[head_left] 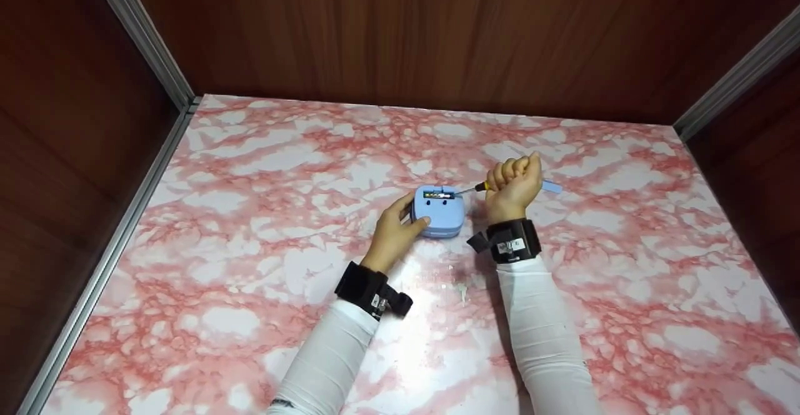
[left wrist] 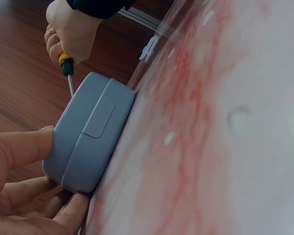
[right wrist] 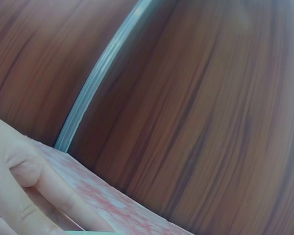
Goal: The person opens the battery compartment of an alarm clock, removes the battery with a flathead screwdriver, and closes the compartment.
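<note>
Blue case (left wrist: pixel 85 137) hides the screwdriver's (left wrist: pixel 67 67) tip in left wrist view.

A hand could pass over the table (head_left: pixel 269 177) left of the left hand (head_left: pixel 398 230), along the far strip between the blue box (head_left: pixel 444 217) and the wooden panel (head_left: pixel 406 34), or right of the right forearm (head_left: pixel 544 321). The left hand blocks the box's left side, while the screwdriver (head_left: pixel 481 186) in the right hand (head_left: pixel 515 185) bars its far right corner, a small blue piece (head_left: pixel 552 186) lying just right of that hand. From near, a gap between the forearms reaches the box, narrowed by black wrist gear (head_left: pixel 400 303) jutting inward on both sides
</note>
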Available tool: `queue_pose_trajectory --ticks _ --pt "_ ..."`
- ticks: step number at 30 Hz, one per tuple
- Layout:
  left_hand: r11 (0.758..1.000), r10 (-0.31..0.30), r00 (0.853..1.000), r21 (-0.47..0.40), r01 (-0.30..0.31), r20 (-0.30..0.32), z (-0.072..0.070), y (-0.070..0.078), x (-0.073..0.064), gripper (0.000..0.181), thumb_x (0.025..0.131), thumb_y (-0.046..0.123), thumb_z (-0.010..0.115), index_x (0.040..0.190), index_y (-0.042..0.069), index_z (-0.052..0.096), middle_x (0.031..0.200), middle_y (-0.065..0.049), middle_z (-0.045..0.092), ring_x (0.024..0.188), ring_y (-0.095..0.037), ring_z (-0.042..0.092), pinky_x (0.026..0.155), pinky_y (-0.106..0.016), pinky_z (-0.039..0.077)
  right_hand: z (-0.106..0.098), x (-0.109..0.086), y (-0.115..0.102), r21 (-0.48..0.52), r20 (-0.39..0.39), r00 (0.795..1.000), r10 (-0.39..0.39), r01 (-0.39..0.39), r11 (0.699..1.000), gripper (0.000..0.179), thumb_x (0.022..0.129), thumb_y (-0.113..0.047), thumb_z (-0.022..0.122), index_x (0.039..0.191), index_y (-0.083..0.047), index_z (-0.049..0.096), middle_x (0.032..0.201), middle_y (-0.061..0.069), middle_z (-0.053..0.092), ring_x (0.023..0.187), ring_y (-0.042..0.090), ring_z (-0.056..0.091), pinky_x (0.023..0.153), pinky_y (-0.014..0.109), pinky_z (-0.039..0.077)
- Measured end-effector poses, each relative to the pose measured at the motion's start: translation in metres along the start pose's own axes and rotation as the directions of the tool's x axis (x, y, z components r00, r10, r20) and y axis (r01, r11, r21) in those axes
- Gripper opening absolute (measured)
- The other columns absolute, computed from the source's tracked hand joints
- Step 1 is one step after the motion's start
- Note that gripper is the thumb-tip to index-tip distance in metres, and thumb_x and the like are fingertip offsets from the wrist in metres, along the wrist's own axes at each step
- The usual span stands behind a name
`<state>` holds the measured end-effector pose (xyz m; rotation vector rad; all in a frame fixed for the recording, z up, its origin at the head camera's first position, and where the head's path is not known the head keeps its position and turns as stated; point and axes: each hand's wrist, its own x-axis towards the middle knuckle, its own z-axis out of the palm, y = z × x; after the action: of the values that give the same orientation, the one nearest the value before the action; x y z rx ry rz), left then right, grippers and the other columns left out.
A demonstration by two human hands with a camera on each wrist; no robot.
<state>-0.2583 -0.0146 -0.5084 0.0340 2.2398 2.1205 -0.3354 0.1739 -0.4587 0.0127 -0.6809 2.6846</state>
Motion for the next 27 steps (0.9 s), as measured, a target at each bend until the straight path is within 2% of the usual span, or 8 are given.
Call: queue_pose_trajectory --ticks 7,11,15,18,20,24,27 --pt "1.0 -0.009 1.0 -0.013 0.009 -0.001 0.0 0.0 0.0 0.065 0.093 0.001 0.069 0.152 -0.002 0.041 0.157 -0.02 0.04 0.143 -0.031 0.042 0.115 -0.033 0.04 -0.001 0.0 0.001 0.002 0.035 0.999 -0.019 0.019 1.0 0.06 0.113 -0.023 0.023 0.053 -0.014 0.029 0.045 -0.006 0.02 0.042 0.008 0.008 0.042 0.022 0.003" --pt "1.0 -0.002 1.0 -0.002 0.002 0.009 0.0 -0.001 0.001 0.065 0.094 0.002 0.069 0.152 -0.002 0.041 0.156 -0.021 0.042 0.143 -0.031 0.042 0.114 -0.032 0.041 0.005 -0.004 0.002 0.06 0.029 0.999 0.022 -0.023 0.998 0.061 0.113 -0.026 0.022 0.054 -0.014 0.031 0.042 -0.006 0.025 0.043 0.008 0.009 0.042 0.022 0.003" --pt "1.0 0.013 1.0 -0.001 -0.013 0.016 0.003 -0.002 0.001 0.065 0.093 0.001 0.069 0.152 -0.002 0.041 0.154 -0.022 0.043 0.142 -0.031 0.043 0.113 -0.03 0.042 0.017 -0.012 0.008 0.057 0.06 0.997 0.043 -0.047 0.997 0.061 0.113 -0.027 0.022 0.054 -0.015 0.032 0.041 -0.007 0.03 0.041 0.007 0.011 0.043 0.021 0.004" --pt "1.0 0.018 1.0 -0.001 -0.018 0.014 0.004 -0.003 0.001 0.065 0.093 0.001 0.069 0.151 -0.003 0.041 0.154 -0.023 0.043 0.142 -0.032 0.044 0.113 -0.03 0.042 0.022 -0.018 0.011 -0.012 0.134 0.991 -0.02 0.021 1.0 0.06 0.113 -0.025 0.023 0.055 -0.014 0.03 0.042 -0.007 0.029 0.04 0.006 0.012 0.04 0.021 0.005" --pt "1.0 0.02 1.0 0.006 -0.02 0.012 0.004 -0.003 0.002 0.065 0.093 0.001 0.069 0.151 -0.004 0.042 0.154 -0.023 0.043 0.141 -0.032 0.044 0.112 -0.03 0.043 0.022 -0.019 0.01 -0.068 0.196 0.978 -0.075 0.09 0.994 0.059 0.113 -0.023 0.022 0.055 -0.013 0.028 0.044 -0.008 0.028 0.04 0.006 0.012 0.038 0.022 0.005" --pt "1.0 0.02 1.0 0.006 -0.02 0.006 0.003 -0.003 0.002 0.064 0.092 0.001 0.069 0.15 -0.004 0.042 0.154 -0.023 0.043 0.141 -0.032 0.045 0.113 -0.03 0.042 0.021 -0.018 0.01 -0.173 0.29 0.942 -0.167 0.223 0.959 0.057 0.112 -0.02 0.022 0.055 -0.012 0.025 0.045 -0.008 0.025 0.039 0.006 0.011 0.035 0.022 0.005" --pt "1.0 0.018 1.0 0.003 -0.018 0.006 0.003 -0.002 0.002 0.064 0.092 0.001 0.069 0.15 -0.005 0.042 0.154 -0.022 0.043 0.141 -0.032 0.044 0.113 -0.03 0.042 0.019 -0.017 0.011 -0.22 0.329 0.927 -0.181 0.262 0.94 0.057 0.111 -0.019 0.024 0.055 -0.011 0.026 0.045 -0.007 0.024 0.039 0.007 0.011 0.035 0.022 0.005"
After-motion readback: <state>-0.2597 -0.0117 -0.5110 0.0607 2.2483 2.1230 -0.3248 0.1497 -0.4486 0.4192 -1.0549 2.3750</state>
